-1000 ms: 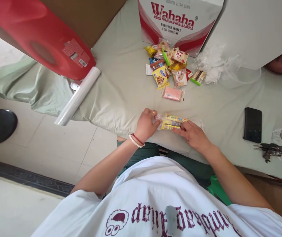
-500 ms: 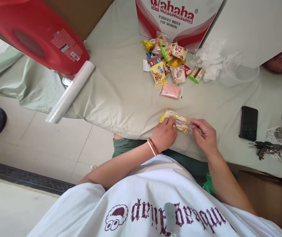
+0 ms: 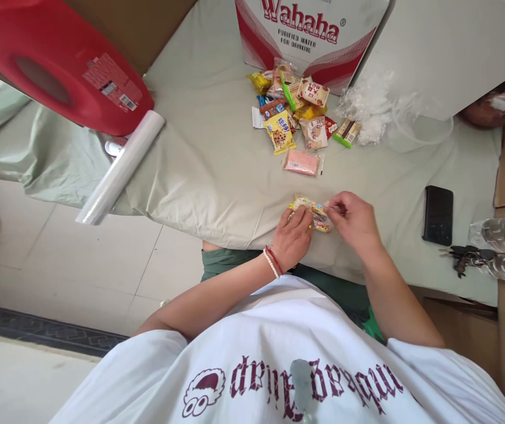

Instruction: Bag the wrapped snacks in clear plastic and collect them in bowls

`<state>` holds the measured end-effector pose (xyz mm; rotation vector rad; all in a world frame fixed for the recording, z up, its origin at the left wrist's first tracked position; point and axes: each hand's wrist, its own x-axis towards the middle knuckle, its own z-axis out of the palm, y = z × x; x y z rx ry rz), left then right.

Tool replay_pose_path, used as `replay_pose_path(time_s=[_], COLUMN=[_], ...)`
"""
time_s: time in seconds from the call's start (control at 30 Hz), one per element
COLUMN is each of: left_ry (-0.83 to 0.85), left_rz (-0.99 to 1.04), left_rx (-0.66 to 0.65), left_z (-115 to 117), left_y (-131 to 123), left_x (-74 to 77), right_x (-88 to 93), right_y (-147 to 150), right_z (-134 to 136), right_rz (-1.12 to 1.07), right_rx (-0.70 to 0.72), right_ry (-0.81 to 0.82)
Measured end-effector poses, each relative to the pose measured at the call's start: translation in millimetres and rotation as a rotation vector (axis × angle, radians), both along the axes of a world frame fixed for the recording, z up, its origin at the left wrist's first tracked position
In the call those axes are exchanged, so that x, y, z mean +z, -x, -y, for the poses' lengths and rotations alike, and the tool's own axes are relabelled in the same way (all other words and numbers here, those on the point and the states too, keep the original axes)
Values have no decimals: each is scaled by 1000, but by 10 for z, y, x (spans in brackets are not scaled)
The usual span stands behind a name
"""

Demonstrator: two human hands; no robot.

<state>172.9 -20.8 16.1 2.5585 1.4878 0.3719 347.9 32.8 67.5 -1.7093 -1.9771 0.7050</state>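
Note:
A small bundle of yellow-wrapped snacks (image 3: pixel 322 226) lies near the front edge of the cloth, seemingly with clear plastic film around it. My left hand (image 3: pixel 294 234) holds the bundle down from the left, its fingers lying over the top. At the right end, my right hand (image 3: pixel 355 218) is closed in a pinch, thumb against forefinger, on what looks like the edge of the film. The film is thin and hard to make out. Just behind, a pink packet (image 3: pixel 301 162) lies flat, in front of a heap of assorted wrapped snacks (image 3: pixel 315 133).
A Wahaba-style water carton printed Wahaha (image 3: pixel 296 44) stands behind the snacks. Crumpled clear plastic (image 3: pixel 369 112) and a clear tub (image 3: pixel 429 131) sit beside it. Leftward are a plastic roll (image 3: pixel 119 171) and red jug (image 3: pixel 71 76); rightward, a phone (image 3: pixel 438 215), keys (image 3: pixel 462 257) and bottles (image 3: pixel 499 234).
My right hand has moved left and slightly up, from beyond the bundle's right end to against it. My left fingers lie flatter over the bundle. The whole view has shifted slightly.

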Motion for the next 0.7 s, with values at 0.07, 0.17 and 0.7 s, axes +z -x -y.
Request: replay_pose_path(time_s=[0.07,0.17,0.7], left_ry=[5,61,396], left_rz=[16,150,1148], left_rx=[-23,-57,456], left_z=[-28,-73,-93], left_y=[31,194,847], left_x=[4,-3,63], right_x=[-88,-221,-181], right_y=[250,470,398], right_z=[-105,-83,40], right_rz=[128,259,211], right_rx=[80,149,339], right_ry=[-25,-37,-75])
